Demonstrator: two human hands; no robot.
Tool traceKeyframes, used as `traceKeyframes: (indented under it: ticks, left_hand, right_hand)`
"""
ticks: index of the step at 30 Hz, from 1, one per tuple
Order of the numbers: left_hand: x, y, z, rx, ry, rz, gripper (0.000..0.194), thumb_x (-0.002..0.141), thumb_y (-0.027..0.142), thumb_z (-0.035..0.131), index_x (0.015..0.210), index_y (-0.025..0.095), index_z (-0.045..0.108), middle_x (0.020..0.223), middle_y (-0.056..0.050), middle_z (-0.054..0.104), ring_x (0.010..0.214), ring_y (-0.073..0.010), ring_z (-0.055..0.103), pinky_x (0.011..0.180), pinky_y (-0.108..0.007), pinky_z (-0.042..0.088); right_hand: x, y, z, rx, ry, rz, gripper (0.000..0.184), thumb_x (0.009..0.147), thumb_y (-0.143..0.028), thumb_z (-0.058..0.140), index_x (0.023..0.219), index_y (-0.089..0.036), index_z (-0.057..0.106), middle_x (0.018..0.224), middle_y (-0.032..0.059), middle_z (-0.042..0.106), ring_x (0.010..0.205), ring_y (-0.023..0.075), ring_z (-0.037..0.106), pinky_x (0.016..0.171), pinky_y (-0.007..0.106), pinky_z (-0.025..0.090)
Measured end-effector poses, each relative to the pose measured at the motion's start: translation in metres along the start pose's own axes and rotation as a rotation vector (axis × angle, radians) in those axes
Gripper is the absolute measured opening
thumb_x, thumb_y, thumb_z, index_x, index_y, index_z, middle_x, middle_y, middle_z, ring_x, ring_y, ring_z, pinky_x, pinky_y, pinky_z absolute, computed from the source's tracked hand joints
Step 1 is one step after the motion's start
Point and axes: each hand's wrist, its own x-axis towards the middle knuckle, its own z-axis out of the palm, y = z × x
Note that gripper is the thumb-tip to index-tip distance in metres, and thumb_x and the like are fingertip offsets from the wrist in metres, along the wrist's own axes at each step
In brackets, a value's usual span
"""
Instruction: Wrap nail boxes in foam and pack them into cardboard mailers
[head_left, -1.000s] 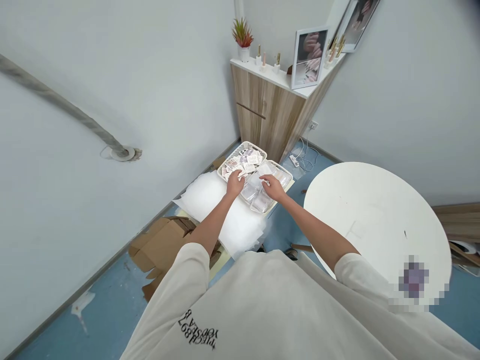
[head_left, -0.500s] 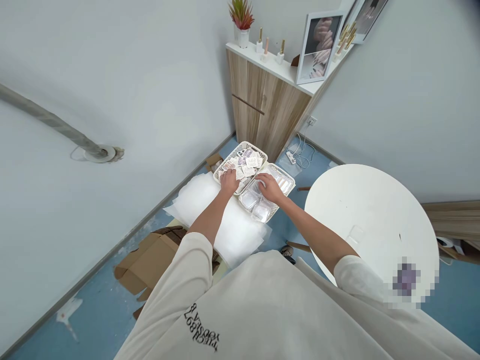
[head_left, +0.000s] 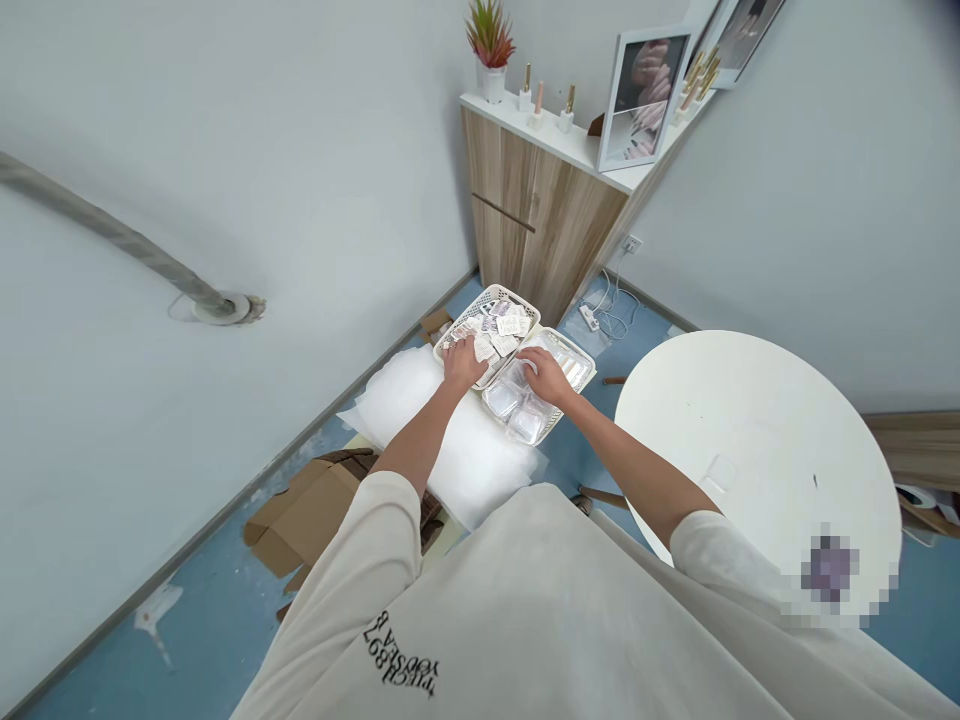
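Two white perforated baskets stand side by side on a surface covered with white foam sheets. The left basket holds several small printed cards. The right basket holds several clear plastic packets. My left hand rests on the near edge of the left basket, fingers curled over the cards. My right hand lies on the clear packets in the right basket, fingers bent down onto them. What either hand grips is too small to make out.
A round white table stands at the right. A wooden cabinet in the corner carries a potted plant, small bottles and a framed picture. Flattened cardboard lies on the blue floor at the left. A power strip lies near the cabinet.
Both hands stay on the baskets. My right hand has shifted slightly among the clear packets. The camera view has moved a little.
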Motion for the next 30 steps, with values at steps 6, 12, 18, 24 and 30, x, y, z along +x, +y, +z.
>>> traceKeyframes:
  ticks: [6, 12, 18, 24, 30]
  left_hand:
    - [-0.012, 0.026, -0.026, -0.138, 0.141, 0.045, 0.056, 0.083, 0.036, 0.074, 0.133, 0.024, 0.052, 0.135, -0.014, 0.061, 0.132, -0.0383, 0.049, 0.112, -0.053, 0.032]
    - [-0.023, 0.11, -0.035, -0.325, 0.19, 0.277, 0.056, 0.082, 0.032, 0.076, 0.132, 0.023, 0.053, 0.134, -0.012, 0.061, 0.129, -0.0352, 0.051, 0.111, -0.049, 0.035]
    - [-0.058, 0.208, -0.001, -0.355, 0.085, 0.521, 0.056, 0.081, 0.029, 0.076, 0.133, 0.023, 0.054, 0.131, -0.011, 0.063, 0.126, -0.0348, 0.052, 0.108, -0.047, 0.037]
    - [-0.105, 0.295, 0.062, -0.294, -0.103, 0.659, 0.057, 0.081, 0.029, 0.075, 0.135, 0.025, 0.055, 0.134, -0.011, 0.061, 0.128, -0.0365, 0.05, 0.108, -0.048, 0.037]
    - [-0.158, 0.38, 0.136, -0.238, -0.215, 0.81, 0.066, 0.082, 0.032, 0.076, 0.142, 0.024, 0.05, 0.136, -0.014, 0.059, 0.132, -0.0382, 0.047, 0.111, -0.05, 0.033]
  right_hand:
    - [-0.006, -0.005, -0.005, 0.122, 0.087, 0.03, 0.036, 0.092, -0.027, 0.049, 0.122, -0.026, 0.069, 0.129, 0.008, 0.065, 0.123, 0.0267, 0.058, 0.109, 0.048, 0.045]
    - [-0.026, 0.006, -0.041, 0.333, 0.311, 0.238, 0.036, 0.093, -0.042, 0.052, 0.12, -0.023, 0.065, 0.126, 0.0083, 0.069, 0.113, 0.0224, 0.065, 0.101, 0.04, 0.051]
    - [-0.086, 0.045, -0.101, 0.619, 0.483, 0.474, 0.045, 0.091, -0.064, 0.05, 0.099, -0.022, 0.064, 0.108, 0.0082, 0.074, 0.097, 0.0213, 0.072, 0.082, 0.034, 0.057]
    - [-0.187, 0.09, -0.16, 0.661, 0.612, 0.604, 0.044, 0.086, -0.066, 0.06, 0.083, -0.022, 0.062, 0.087, 0.006, 0.074, 0.085, 0.0207, 0.072, 0.074, 0.032, 0.057]
    - [-0.297, 0.151, -0.198, 0.566, 0.663, 0.707, 0.024, 0.079, -0.046, 0.069, 0.079, -0.022, 0.064, 0.073, 0.0022, 0.07, 0.072, 0.0193, 0.066, 0.073, 0.035, 0.056]
